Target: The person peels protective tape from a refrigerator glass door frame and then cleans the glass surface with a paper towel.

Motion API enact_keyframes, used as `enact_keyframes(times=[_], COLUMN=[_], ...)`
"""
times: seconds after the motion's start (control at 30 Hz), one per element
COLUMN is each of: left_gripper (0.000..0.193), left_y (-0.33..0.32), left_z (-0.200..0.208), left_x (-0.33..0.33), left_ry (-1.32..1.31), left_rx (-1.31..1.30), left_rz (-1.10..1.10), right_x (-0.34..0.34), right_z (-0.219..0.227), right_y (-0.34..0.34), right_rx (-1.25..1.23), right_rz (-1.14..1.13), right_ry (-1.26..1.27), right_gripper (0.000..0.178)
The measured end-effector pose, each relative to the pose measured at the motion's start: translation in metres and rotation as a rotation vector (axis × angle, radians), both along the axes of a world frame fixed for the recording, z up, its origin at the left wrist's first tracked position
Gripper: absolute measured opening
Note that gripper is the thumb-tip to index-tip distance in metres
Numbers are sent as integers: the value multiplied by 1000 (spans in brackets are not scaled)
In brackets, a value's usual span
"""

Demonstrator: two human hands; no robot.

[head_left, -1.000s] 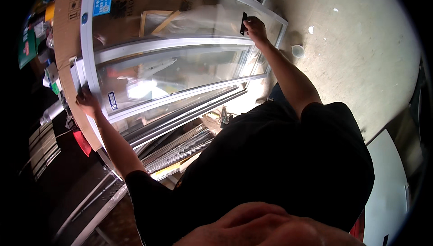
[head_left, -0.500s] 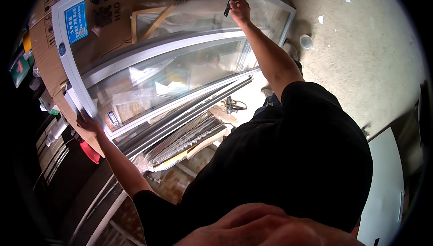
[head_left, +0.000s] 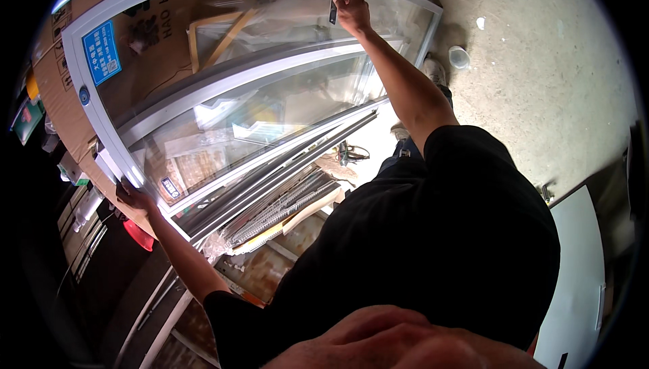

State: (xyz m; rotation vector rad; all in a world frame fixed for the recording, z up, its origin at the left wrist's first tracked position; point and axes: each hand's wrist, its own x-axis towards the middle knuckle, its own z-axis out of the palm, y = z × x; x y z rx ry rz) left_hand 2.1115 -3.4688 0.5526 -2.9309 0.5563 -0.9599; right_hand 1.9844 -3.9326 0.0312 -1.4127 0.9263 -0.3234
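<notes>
A large glass door [head_left: 223, 85] with a white frame leans in front of me, a blue sticker [head_left: 101, 52] and a round lock [head_left: 84, 95] near its left edge. My left hand [head_left: 137, 201] is closed around the frame's near left corner, its fingers partly hidden behind the edge. Over the upper right part of the glass, my right hand [head_left: 353, 12] pinches a small flat black plate [head_left: 333, 6] with holes in it. The plate hangs upright from the fingertips; whether it touches the glass I cannot tell.
Behind the glass stand brown cardboard [head_left: 162, 37] and a wooden frame [head_left: 193, 44]. Dark metal profiles [head_left: 284, 173] lie below the door, near a bundle of thin ribbed strips [head_left: 287, 206]. A red plastic piece [head_left: 138, 235] sits left, a round clear lid [head_left: 459, 57] on the right floor.
My right hand has moved slightly left with the black plate, which has turned more upright. The door's left side appears a little farther left. My left hand keeps its hold on the corner.
</notes>
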Motion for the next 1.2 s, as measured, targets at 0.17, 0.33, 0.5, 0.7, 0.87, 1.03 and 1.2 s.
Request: enact_keyframes(times=[0.17, 0.33, 0.5, 0.7, 0.87, 1.03, 1.2], left_gripper=[40, 41, 37, 35, 39, 33, 40], left_y=[3, 7, 15, 11, 2, -3, 7], left_z=[3, 4, 4, 3, 2, 1, 1], left_x=[-1, 1, 10, 2, -1, -2, -1], left_ry=[-6, -12, -82, -111, -15, -51, 5], left_rx=[85, 126, 271, 363, 112, 131, 85], left_rz=[-18, -39, -128, -158, -36, -64, -46], right_x=[-1, 2, 9, 1, 16, 17, 25], right_z=[-19, -27, -34, -19, -26, -41, 8], right_y=[-6, -1, 0, -6, -3, -2, 0], right_rx=[-86, 20, 222, 486, 345, 236, 176], right_rz=[33, 57, 42, -135, -102, -58, 30], right_ry=[-89, -64, -112, -235, -178, -159, -222], right_gripper=[27, 25, 25, 20, 20, 24, 27])
